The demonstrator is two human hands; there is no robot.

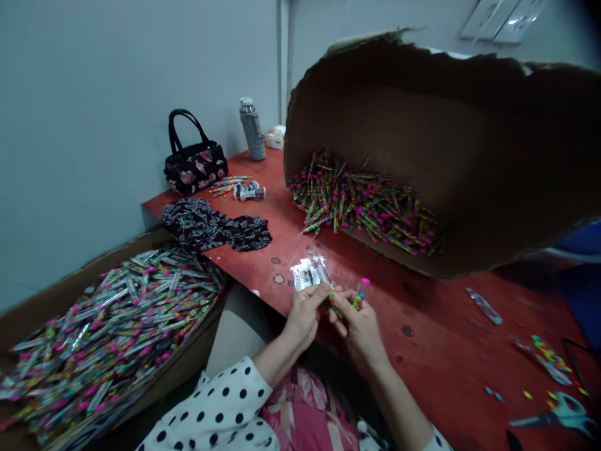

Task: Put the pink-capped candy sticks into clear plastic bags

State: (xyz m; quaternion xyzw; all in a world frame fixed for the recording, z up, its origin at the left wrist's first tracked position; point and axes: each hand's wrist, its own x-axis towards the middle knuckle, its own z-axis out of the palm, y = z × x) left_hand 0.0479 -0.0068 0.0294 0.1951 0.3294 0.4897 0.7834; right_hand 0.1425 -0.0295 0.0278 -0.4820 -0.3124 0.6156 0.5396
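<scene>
Over the front edge of the red table [300, 232], my left hand [303, 313] is closed, its thumb and fingers pinching silvery clear wrappers [307, 272] that fan out above it. Close by on the right, my right hand [357, 319] is closed around a candy tube [362, 291] with a pink cap and bright beads inside. A second tube of colored beads [335, 304] lies between the two hands, its far end near the left fingertips. Which hand grips that one is hard to make out.
Behind my hands a large cardboard box [469, 156] lies on its side, holding many tubes [366, 200]. At lower left is a box of wrapped tubes [122, 313]. Scissors [566, 413], a handbag [195, 166], a flask [252, 131] and dark cloth [211, 225] lie about.
</scene>
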